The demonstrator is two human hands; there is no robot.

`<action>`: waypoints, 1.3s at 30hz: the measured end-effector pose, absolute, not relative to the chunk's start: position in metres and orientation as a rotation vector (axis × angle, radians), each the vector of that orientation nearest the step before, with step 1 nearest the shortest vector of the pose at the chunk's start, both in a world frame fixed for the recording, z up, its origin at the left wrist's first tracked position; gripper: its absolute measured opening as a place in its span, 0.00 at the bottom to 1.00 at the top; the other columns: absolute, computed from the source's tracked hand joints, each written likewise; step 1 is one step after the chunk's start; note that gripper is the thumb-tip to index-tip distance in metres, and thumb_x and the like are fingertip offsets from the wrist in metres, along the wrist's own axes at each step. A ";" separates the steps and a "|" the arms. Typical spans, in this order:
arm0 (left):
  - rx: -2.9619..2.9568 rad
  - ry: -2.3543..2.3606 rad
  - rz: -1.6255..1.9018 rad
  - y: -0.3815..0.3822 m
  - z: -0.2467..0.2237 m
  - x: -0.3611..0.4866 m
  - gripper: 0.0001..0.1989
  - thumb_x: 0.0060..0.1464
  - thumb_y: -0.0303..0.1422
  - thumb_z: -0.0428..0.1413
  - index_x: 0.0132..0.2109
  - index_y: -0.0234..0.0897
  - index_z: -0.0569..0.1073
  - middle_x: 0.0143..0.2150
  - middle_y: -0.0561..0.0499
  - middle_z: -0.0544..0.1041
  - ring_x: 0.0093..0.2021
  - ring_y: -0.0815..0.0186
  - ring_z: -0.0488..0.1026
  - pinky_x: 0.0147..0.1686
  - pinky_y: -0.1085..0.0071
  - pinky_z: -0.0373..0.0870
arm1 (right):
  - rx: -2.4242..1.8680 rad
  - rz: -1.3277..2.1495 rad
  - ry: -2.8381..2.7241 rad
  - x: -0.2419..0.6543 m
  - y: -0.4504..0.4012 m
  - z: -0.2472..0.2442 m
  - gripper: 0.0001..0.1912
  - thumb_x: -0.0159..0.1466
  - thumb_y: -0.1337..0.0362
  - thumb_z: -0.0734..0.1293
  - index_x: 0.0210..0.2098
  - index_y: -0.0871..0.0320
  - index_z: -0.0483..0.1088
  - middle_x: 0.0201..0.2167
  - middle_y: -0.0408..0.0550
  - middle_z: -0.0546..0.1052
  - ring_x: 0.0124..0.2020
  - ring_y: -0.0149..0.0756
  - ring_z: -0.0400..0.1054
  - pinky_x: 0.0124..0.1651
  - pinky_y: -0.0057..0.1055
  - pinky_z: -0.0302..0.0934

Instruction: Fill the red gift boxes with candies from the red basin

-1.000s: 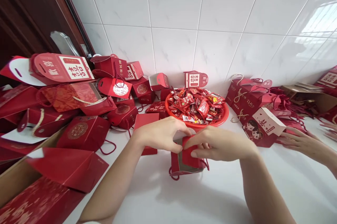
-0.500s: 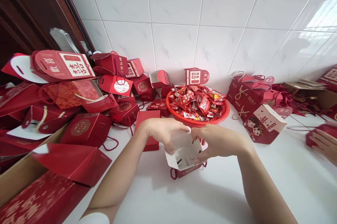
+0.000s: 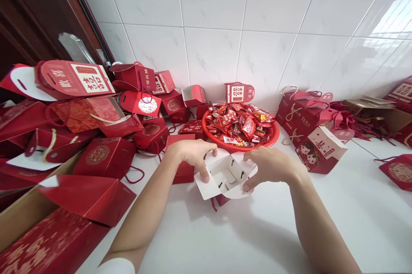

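Note:
An open red gift box (image 3: 227, 175) with a white inside stands on the white table in front of me, its flaps folded outward. My left hand (image 3: 196, 158) grips the left flaps, thumb on the white inner face and fingers behind. On the other side my right hand (image 3: 268, 167) pinches the right flaps between thumb and fingers. Inside the box, small dark slots or cord ends show on the walls, and no sweets are visible in it. A bit of red cord hangs below the front flap. Just behind the box is a red basin (image 3: 273, 139) heaped with wrapped sweets (image 3: 240, 124).
Many red gift boxes (image 3: 104, 158) are piled on the left, some in a cardboard carton. To the right stand more boxes (image 3: 322, 149) with rope handles. A single red box (image 3: 397, 171) lies at the far right. A tiled wall (image 3: 212, 51) closes off the back.
My hands have moved apart, and the box's flaps are spread wider, showing more of the inside. Another person's hand at the far right has left the red box there.

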State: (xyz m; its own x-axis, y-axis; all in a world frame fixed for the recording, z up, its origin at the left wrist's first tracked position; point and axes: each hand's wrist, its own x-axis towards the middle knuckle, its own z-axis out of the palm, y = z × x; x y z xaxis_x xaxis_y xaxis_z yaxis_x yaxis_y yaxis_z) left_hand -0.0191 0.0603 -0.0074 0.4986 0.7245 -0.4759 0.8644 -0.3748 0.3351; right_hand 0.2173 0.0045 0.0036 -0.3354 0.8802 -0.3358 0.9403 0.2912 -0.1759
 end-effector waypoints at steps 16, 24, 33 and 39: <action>2.251 1.357 -0.141 0.054 0.006 -0.020 0.22 0.42 0.44 0.64 0.44 0.41 0.72 0.46 0.50 0.77 0.46 0.57 0.75 0.38 0.70 0.68 | 1.858 -0.352 2.561 0.246 0.011 0.016 0.19 0.65 0.48 0.65 0.48 0.53 0.73 0.39 0.50 0.80 0.40 0.44 0.74 0.35 0.31 0.59; 2.471 1.147 0.413 0.065 -0.007 0.000 0.13 0.59 0.38 0.53 0.45 0.38 0.78 0.49 0.48 0.80 0.49 0.59 0.76 0.50 0.67 0.70 | 1.871 -0.586 2.932 0.249 0.060 -0.013 0.14 0.65 0.69 0.59 0.39 0.59 0.76 0.36 0.49 0.80 0.36 0.37 0.72 0.38 0.29 0.61; 2.482 1.134 0.402 0.087 -0.040 0.020 0.18 0.64 0.37 0.50 0.54 0.36 0.77 0.59 0.44 0.77 0.60 0.56 0.72 0.61 0.63 0.66 | 1.759 -0.637 2.951 0.237 0.085 -0.046 0.24 0.62 0.75 0.61 0.56 0.59 0.73 0.49 0.52 0.80 0.47 0.42 0.74 0.49 0.33 0.64; 2.440 1.253 0.432 0.090 -0.045 0.027 0.25 0.64 0.39 0.50 0.64 0.35 0.68 0.68 0.42 0.67 0.69 0.54 0.61 0.67 0.60 0.59 | 1.881 -0.642 2.850 0.235 0.085 -0.045 0.27 0.62 0.70 0.69 0.61 0.59 0.69 0.50 0.54 0.80 0.47 0.44 0.75 0.52 0.35 0.65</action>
